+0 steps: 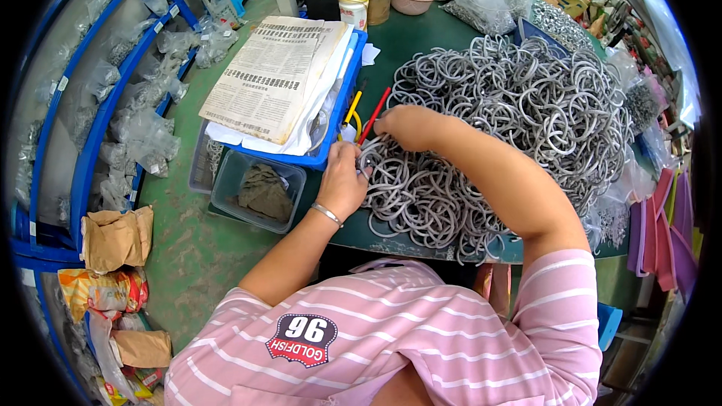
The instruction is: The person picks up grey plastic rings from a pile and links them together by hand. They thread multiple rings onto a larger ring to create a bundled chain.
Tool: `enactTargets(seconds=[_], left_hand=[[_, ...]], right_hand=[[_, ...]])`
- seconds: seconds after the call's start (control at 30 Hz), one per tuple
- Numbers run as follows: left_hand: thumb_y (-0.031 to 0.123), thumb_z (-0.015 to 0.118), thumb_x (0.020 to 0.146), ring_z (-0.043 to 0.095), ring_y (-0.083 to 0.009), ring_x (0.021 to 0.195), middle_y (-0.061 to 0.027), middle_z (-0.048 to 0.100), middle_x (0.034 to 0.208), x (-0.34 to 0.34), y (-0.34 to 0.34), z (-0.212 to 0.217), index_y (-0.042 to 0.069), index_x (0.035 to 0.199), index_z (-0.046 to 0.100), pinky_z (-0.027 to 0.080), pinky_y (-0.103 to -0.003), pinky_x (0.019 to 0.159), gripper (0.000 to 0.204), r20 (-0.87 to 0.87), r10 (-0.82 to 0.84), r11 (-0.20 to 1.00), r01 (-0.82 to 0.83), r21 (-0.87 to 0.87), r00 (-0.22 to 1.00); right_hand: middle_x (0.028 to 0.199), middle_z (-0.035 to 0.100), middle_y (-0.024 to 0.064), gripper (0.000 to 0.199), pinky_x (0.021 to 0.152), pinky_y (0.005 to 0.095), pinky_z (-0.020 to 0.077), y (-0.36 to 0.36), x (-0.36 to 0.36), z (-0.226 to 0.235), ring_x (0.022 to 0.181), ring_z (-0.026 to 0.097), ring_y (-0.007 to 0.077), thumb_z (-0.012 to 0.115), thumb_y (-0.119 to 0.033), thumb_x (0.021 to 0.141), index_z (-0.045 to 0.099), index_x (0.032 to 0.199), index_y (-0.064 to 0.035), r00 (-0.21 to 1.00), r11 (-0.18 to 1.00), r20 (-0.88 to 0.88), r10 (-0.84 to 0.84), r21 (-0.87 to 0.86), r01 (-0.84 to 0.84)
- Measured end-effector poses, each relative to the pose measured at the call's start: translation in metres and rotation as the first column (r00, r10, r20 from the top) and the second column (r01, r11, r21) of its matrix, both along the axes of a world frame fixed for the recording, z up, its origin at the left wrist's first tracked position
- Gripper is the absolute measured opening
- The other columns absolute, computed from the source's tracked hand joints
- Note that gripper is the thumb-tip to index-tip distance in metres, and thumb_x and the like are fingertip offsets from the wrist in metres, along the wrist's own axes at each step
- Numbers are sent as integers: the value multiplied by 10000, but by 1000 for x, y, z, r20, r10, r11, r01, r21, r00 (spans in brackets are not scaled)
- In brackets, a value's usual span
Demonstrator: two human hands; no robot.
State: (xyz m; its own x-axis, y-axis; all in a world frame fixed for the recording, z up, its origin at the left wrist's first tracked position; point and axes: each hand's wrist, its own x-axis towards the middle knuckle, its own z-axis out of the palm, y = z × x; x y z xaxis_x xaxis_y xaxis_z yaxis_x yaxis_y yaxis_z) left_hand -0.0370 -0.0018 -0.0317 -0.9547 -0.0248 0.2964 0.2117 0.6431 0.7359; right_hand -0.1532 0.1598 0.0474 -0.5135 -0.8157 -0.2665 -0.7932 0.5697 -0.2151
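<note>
Newspaper [272,75] left of ring pile [519,120]

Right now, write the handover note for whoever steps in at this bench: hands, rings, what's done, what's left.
Left hand: at the near edge of the grey metal rings, fingers pinching one ring; bracelet on the wrist.
Right hand: resting on the pile further in, fingers curled among the rings; what it grips can't be seen.
Rings: one big tangled heap on the green table.
Red-handled tool lies just left of the right hand.
Done: no sorted batch visible.
Left: seemingly the whole heap.
</note>
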Motion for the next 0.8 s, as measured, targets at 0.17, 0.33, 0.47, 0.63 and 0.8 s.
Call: enactTargets(seconds=[0.17, 0.33, 0.47, 0.63, 0.8], left_hand=[[6, 660, 820, 608, -141, 667, -75, 636, 747, -4, 5, 40, 1, 914, 564, 494, -283, 622, 134, 28, -40, 970, 32, 242, 999], [-30, 591, 855, 591, -57, 701, -23, 656, 825, -20, 5, 89, 10, 985, 615, 473, -194, 559, 138, -55, -101, 921, 114, 373, 993], [22, 569, 885, 620, -86, 693, -67, 676, 837, -41, 16, 151, -21, 1011, 600, 467, -194, 519, 137, 60, -268, 826, 198, 527, 961], [74, 590, 897, 616, -101, 701, -76, 667, 863, -67, 29, 171, 0, 1027, 587, 476, -198, 550, 149, 72, -444, 612, 243, 752, 893], [107, 567, 916, 631, -151, 810, -89, 639, 959, -95, 42, 172, 7, 1040, 571, 539, -319, 688, 160, 153, -587, 511, 217, 832, 795]], right_hand=[[827, 653, 171, 151, 705, 414, 481, 25, 2, 45, 813, 619, 367, 627, -5, 747, 649, 895, -24, 982, 967, 113, -149, -190, 169], [846, 663, 162, 170, 672, 368, 494, 47, 24, 109, 751, 651, 279, 650, -82, 788, 639, 943, -11, 938, 892, 233, -256, -316, 322], [790, 664, 100, 130, 571, 286, 536, 67, 30, 136, 675, 651, 158, 601, -37, 843, 621, 965, 2, 827, 804, 453, -332, -323, 499], [787, 668, 90, 132, 565, 276, 541, 89, 31, 160, 688, 665, 168, 593, -20, 826, 619, 951, 14, 764, 591, 515, -390, -496, 636], [890, 623, 138, 128, 646, 359, 599, 104, 32, 150, 774, 680, 241, 561, 30, 803, 535, 927, 40, 579, 405, 777, -247, -460, 790]])
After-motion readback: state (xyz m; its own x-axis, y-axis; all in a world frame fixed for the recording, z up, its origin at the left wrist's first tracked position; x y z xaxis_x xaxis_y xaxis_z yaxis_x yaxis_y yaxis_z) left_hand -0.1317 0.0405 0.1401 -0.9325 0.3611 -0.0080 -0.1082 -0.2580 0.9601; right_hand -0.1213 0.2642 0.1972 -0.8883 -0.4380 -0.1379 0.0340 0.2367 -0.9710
